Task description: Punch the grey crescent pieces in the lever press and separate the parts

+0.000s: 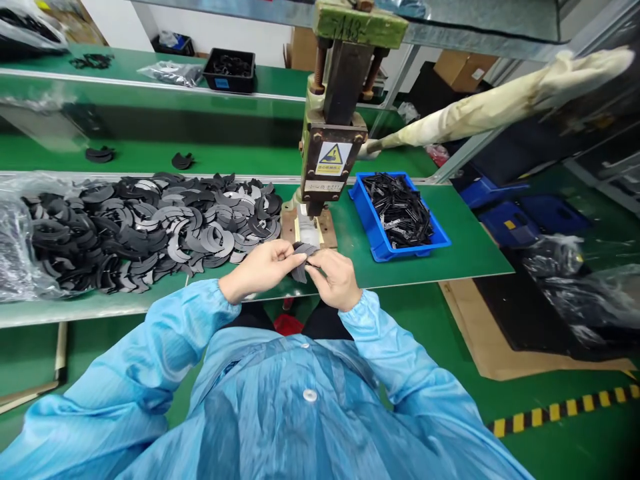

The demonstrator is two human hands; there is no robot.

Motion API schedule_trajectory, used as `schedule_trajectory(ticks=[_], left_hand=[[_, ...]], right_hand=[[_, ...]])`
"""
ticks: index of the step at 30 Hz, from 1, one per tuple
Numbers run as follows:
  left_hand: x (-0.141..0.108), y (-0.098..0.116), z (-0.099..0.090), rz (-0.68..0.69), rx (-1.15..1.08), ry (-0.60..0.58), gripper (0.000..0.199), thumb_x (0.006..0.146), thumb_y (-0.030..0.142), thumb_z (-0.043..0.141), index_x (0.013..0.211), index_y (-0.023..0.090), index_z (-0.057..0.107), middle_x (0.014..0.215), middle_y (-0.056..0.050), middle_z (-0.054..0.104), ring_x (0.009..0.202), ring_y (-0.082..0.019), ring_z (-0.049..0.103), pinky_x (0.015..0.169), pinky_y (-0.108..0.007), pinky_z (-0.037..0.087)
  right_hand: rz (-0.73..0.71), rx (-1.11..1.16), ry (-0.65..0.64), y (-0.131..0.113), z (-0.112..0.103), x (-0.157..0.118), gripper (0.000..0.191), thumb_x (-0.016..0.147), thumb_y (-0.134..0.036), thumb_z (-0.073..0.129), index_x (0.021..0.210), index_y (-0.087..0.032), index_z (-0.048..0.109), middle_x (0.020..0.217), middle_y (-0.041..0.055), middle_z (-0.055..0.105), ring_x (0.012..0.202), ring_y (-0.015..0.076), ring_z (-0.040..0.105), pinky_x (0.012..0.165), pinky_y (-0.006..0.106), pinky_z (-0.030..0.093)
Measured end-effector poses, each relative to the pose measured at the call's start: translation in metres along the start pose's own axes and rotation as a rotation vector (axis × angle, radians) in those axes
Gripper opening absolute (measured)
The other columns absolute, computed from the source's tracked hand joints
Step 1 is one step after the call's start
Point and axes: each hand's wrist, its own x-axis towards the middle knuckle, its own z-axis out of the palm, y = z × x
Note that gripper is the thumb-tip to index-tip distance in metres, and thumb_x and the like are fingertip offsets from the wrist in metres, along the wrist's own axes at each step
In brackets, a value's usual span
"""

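Note:
My left hand (265,268) and my right hand (336,279) meet just below the press, and both pinch a small stack of black curved flat pieces (301,261) between their fingertips. The hand press (331,143) stands directly behind them, with its base plate (309,228) on the green table. A large heap of the same black curved pieces (145,228) spreads over the table to the left of my left hand. To the right of the press sits a blue tray (376,235) filled with narrow black pieces.
The press lever, wrapped in cream cloth (500,107), juts out to the upper right. A black bin (230,70) and plastic bags (170,72) sit on the far shelf. Clear bags (15,247) lie at the left edge. Blue crates (515,217) and cardboard (500,333) are on the floor.

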Motion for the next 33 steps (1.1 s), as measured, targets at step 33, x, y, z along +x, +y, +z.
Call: schedule_trajectory(ticks=[33], left_hand=[[-0.023,0.012,0.031,0.048,-0.234,0.112,0.056,0.080,0.051,0.094,0.116,0.022,0.062,0.102,-0.004,0.072,0.095,-0.021,0.070,0.081,-0.031,0.055]], right_hand=[[0.366,0.400,0.217,0.013,0.011,-0.027,0.027,0.094,-0.049,0.075,0.103,-0.024,0.076,0.100,0.0069,0.082,0.095,0.0200,0.078,0.090,0.037,0.065]])
